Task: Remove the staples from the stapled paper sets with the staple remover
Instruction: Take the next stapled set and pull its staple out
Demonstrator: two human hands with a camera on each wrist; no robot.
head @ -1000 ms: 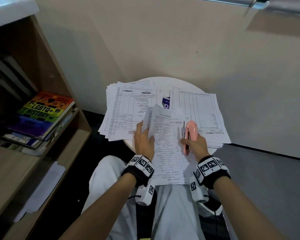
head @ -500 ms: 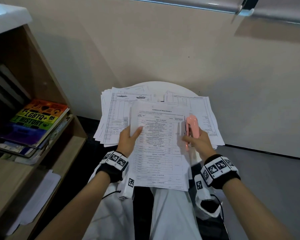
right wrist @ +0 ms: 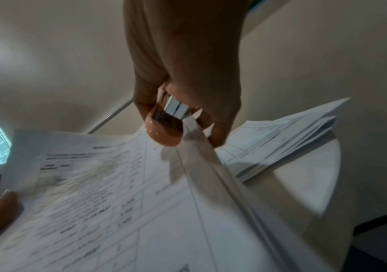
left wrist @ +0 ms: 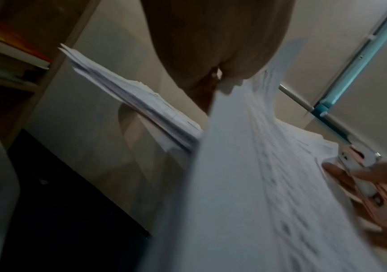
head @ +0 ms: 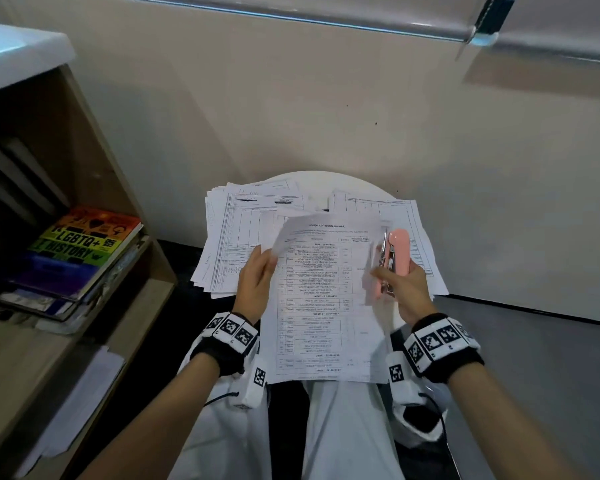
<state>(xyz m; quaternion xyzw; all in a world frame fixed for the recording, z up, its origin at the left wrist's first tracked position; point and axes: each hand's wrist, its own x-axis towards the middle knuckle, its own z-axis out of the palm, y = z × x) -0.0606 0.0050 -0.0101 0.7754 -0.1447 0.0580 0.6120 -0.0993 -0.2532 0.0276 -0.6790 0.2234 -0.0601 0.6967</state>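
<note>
On the left, a wooden bookshelf (head: 94, 188) is seen holding a stack of books, topped by a rainbow-covered book (head: 84, 244); the titles beneath it cannot be made out. Loose sheets (head: 80, 400) are kept on the lower shelf. A paper set (head: 321, 299) is held above the lap, its left edge gripped by the left hand (head: 255, 284), with the top left corner curled over. The pink staple remover (head: 397, 259) is clasped in the right hand (head: 404, 292) at the set's right edge, where the paper is also pinched. Farther off, the round white surface (head: 321, 180) is largely hidden under two paper piles (head: 243, 237). Both wrist views are blurred.
</note>
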